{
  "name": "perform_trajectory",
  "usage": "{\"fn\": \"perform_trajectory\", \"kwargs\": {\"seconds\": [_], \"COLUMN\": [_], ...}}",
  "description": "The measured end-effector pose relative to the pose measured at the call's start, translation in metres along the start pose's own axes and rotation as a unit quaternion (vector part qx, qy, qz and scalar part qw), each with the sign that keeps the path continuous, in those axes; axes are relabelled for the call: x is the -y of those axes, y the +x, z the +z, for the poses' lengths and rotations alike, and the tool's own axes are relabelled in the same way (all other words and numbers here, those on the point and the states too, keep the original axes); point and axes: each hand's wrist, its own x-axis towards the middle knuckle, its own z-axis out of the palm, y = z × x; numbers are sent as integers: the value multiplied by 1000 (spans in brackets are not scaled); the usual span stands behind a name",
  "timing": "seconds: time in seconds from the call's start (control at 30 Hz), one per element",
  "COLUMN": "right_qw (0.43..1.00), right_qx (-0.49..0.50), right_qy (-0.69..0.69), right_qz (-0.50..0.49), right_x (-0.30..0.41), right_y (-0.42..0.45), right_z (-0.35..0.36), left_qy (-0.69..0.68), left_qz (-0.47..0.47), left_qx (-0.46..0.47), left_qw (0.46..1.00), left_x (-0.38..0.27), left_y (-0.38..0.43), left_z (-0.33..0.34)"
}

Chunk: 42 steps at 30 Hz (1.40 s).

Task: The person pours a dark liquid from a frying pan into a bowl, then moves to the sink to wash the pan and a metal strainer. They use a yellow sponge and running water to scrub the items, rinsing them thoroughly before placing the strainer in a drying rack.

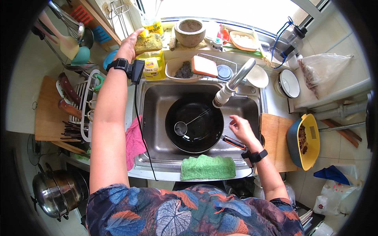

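My left hand (pixel 128 45) reaches to the back left of the sink and is closed around the left end of a yellowish sponge (pixel 149 42). A small yellow cap (pixel 144 33) touches its fingertips. Just below the sponge stands a bottle of yellow dish soap (pixel 154 66). Over the right side of the steel sink, my right hand (pixel 242 129) is empty, its fingers loosely curled and apart. Near it lies the handle (pixel 234 142) of a black wok (pixel 200 138) resting in the basin. A small ladle-like strainer (pixel 180 128) lies in the wok.
A chrome faucet (pixel 236 79) reaches over the basin. Behind it are a stone mortar (pixel 190 34) and an orange sponge (pixel 204 66). A green towel (pixel 208 167) covers the front edge. Knives (pixel 70 88) stand left; a cutting board (pixel 276 141) and yellow-lined basket (pixel 311 141) are right.
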Motion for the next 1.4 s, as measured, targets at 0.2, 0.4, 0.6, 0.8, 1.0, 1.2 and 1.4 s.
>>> {"fn": "perform_trajectory", "kwargs": {"seconds": [0.2,0.4,0.6,0.8,1.0,1.2,1.4], "right_qw": [971,931,908,889,878,880,882], "right_qx": [-183,-203,-39,8,-13,-9,-21], "right_qy": [-155,-281,-390,-424,-446,-448,-444], "right_qz": [-9,-113,-148,-172,-176,-157,-154], "right_x": [2,-7,-26,-61,-64,-53,-47], "right_y": [26,54,98,114,116,109,106], "right_z": [-18,-33,-40,-33,-16,-14,-12], "left_qy": [51,30,-53,-161,-224,-223,-212], "left_qz": [19,52,-36,-92,-137,-148,-167], "left_qx": [-52,100,111,83,27,-23,-41], "left_qw": [997,993,992,979,964,963,962], "left_x": [4,16,36,141,201,226,250], "left_y": [14,12,-42,-152,-234,-256,-255], "left_z": [-12,-23,-69,-103,-129,-128,-126]}}
